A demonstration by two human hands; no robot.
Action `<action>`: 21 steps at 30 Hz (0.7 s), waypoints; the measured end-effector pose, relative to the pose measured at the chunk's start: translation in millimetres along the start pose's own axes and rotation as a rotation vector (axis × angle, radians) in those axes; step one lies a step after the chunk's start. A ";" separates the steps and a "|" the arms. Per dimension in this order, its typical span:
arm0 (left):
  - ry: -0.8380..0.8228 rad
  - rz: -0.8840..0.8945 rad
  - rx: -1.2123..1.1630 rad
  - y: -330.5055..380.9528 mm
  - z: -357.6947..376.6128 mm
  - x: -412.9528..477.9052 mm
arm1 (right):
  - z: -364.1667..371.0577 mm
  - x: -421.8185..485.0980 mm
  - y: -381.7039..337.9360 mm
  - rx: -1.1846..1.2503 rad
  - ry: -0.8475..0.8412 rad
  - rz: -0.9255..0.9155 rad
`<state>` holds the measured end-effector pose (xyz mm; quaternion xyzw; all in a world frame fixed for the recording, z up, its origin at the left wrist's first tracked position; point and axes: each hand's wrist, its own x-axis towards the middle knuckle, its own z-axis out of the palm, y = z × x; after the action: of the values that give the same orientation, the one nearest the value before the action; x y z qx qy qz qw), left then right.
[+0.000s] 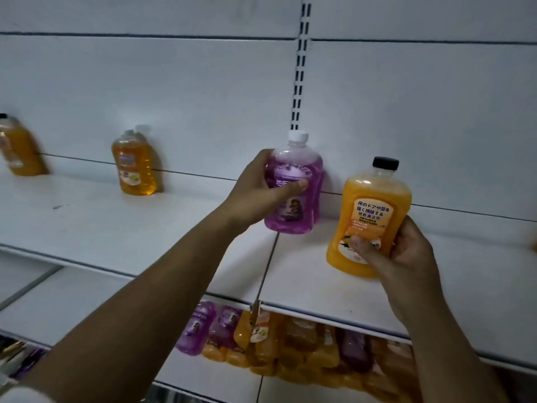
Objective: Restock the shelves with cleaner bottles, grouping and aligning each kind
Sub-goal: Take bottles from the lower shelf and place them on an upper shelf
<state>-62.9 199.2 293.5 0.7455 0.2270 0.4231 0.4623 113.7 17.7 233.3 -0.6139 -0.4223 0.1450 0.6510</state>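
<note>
My left hand (pixel 261 196) grips the purple bottle (pixel 299 199) round its middle, thumb across the label. The bottle is upright at the far side of the shelf (pixel 116 225), close to the back panel (pixel 174 97). My right hand (pixel 406 257) holds the orange bottle (pixel 374 199) by its lower part, just right of the purple one and nearer. I cannot tell whether either base touches the shelf. An amber bottle (pixel 135 170) stands well to the left, and a blurred bottle (pixel 19 149) at the left edge. Under the shelf, mixed bottles (pixel 261 341) lie crowded together.

White shelf (pixel 87 222) carries an amber bottle (pixel 135 167) and, well apart leftward, a blurred orange bottle (pixel 20 149).
</note>
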 end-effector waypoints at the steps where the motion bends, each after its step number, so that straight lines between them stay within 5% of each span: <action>1: -0.032 0.015 0.069 2.0 4.7 12.6 | -5.1 2.3 1.6 -0.003 0.013 0.005; 11: -0.342 0.284 0.624 40.6 56.9 106.5 | -43.0 6.0 18.2 -0.022 0.104 0.036; 21: -0.358 0.288 0.947 29.2 80.5 144.8 | -56.4 8.6 25.1 -0.049 0.102 0.026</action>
<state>81.3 251.1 363.0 0.9571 0.2059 0.1993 0.0432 168.2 -9.3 219.6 -0.6415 -0.3840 0.1118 0.6546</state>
